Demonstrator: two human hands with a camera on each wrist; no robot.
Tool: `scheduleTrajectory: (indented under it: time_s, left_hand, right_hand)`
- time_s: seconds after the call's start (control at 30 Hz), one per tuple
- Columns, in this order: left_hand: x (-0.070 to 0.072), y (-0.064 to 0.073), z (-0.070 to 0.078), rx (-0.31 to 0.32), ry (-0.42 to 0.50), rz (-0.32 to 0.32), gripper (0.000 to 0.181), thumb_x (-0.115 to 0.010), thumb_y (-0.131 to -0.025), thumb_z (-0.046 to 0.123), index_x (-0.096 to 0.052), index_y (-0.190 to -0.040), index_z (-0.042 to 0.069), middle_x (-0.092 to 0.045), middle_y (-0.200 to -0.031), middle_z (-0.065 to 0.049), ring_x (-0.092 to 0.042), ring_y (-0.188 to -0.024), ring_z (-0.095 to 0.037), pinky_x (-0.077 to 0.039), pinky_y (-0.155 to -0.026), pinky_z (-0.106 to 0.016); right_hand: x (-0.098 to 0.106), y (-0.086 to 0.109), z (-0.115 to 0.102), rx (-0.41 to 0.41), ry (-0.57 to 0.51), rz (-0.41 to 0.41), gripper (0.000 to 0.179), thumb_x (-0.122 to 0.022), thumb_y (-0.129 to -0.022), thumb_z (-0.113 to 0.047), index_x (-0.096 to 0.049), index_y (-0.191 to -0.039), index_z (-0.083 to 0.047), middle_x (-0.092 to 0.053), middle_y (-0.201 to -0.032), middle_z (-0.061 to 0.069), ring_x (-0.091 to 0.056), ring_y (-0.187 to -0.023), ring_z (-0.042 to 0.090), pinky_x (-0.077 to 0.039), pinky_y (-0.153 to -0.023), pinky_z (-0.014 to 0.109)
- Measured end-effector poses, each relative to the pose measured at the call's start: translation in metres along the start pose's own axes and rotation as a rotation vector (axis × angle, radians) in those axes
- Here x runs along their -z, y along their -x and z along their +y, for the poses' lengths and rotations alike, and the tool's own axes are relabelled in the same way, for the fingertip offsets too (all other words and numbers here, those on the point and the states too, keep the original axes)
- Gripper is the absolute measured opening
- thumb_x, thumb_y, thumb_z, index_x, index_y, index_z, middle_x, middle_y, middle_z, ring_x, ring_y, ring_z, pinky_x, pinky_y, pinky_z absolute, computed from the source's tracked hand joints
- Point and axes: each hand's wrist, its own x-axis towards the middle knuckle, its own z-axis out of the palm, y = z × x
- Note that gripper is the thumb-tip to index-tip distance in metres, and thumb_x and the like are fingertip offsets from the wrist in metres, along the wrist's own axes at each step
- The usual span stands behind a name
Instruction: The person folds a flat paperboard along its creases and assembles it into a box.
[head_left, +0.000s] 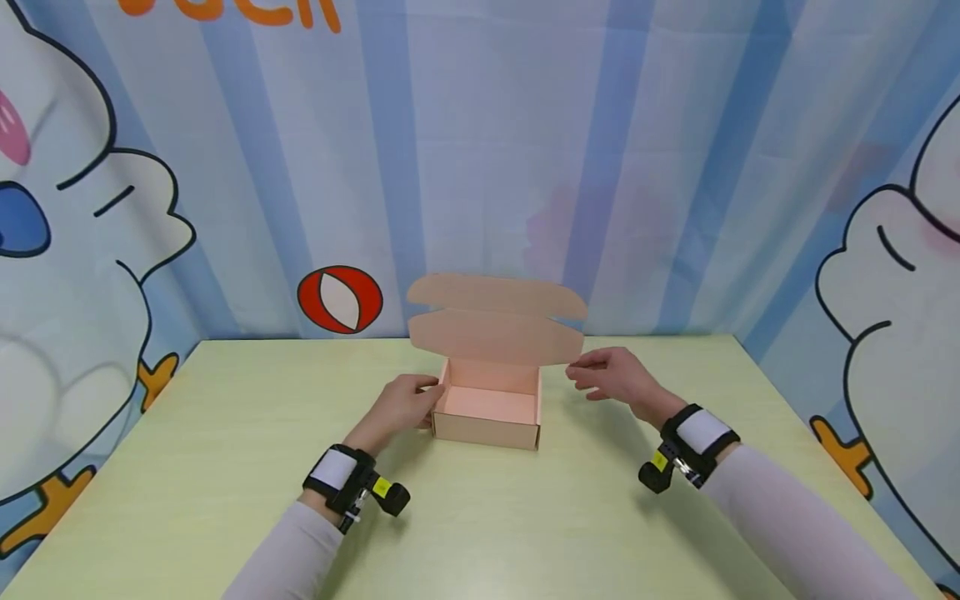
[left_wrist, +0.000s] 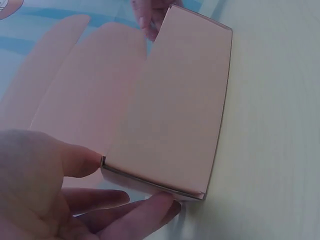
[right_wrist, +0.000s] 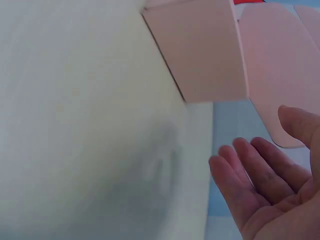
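Observation:
A small pinkish-brown cardboard box point(head_left: 486, 430) sits on the table, its lid point(head_left: 497, 335) raised at the back with the tuck flap point(head_left: 495, 293) above it. Bare card shows inside, with nothing in it. My left hand point(head_left: 402, 403) grips the box's left end; in the left wrist view the thumb is at the back corner and the fingers lie along the side wall. My right hand point(head_left: 617, 380) hovers beside the lid's right edge. Its fingers point(right_wrist: 265, 170) are loosely bent around nothing, as the right wrist view shows, with the palm turned toward the box.
Pale yellow-green wood grain covers the table point(head_left: 255, 467), which runs back to a blue striped curtain point(head_left: 487, 150) printed with cartoon figures. Close behind the box stands that curtain. Each wrist wears a strapped camera, the left one point(head_left: 390, 496) hanging low over the tabletop.

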Motion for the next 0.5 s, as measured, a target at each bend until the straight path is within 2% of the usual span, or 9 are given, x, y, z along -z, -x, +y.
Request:
scheduleTrajectory:
  time_s: [0.1,0.2,0.37,0.5]
  left_hand:
    - [0.000,0.000,-0.001,0.023,0.032,-0.010,0.049,-0.052,-0.102,0.028,-0.050,-0.143,0.002,-0.065,-0.129,-0.018,-0.072,-0.091,-0.021,-0.061,-0.079,-0.034]
    - [-0.002,-0.001,-0.002,0.038,0.046,-0.010,0.049,-0.053,-0.102,0.029,-0.051,-0.143,0.002,-0.066,-0.127,-0.018,-0.072,-0.092,-0.021,-0.061,-0.080,-0.034]
    - [-0.011,-0.003,0.001,0.046,0.042,-0.003,0.050,-0.052,-0.102,0.033,-0.051,-0.143,0.004,-0.068,-0.123,-0.017,-0.072,-0.091,-0.020,-0.061,-0.081,-0.034]
    - [-0.017,-0.004,0.003,0.054,0.053,0.028,0.051,-0.053,-0.102,0.035,-0.051,-0.143,0.006,-0.068,-0.124,-0.015,-0.072,-0.090,-0.019,-0.061,-0.083,-0.034]
  right_hand:
    - [-0.009,0.005,0.004,-0.023,-0.049,-0.076,0.050,-0.061,-0.098,-0.029,-0.055,-0.134,0.005,-0.062,-0.131,0.026,-0.067,-0.112,0.035,-0.059,-0.089,0.040]
    - [-0.020,0.008,0.003,-0.031,-0.074,-0.105,0.051,-0.062,-0.098,-0.028,-0.054,-0.137,0.003,-0.062,-0.132,0.025,-0.069,-0.109,0.034,-0.060,-0.087,0.040]
    - [-0.033,0.007,-0.002,-0.046,-0.065,-0.079,0.051,-0.063,-0.097,-0.024,-0.052,-0.140,0.002,-0.062,-0.133,0.023,-0.070,-0.106,0.027,-0.061,-0.082,0.039]
    - [-0.039,0.004,-0.002,-0.055,-0.058,-0.040,0.048,-0.059,-0.099,-0.018,-0.049,-0.142,0.002,-0.061,-0.134,0.024,-0.070,-0.104,0.024,-0.061,-0.082,0.038]
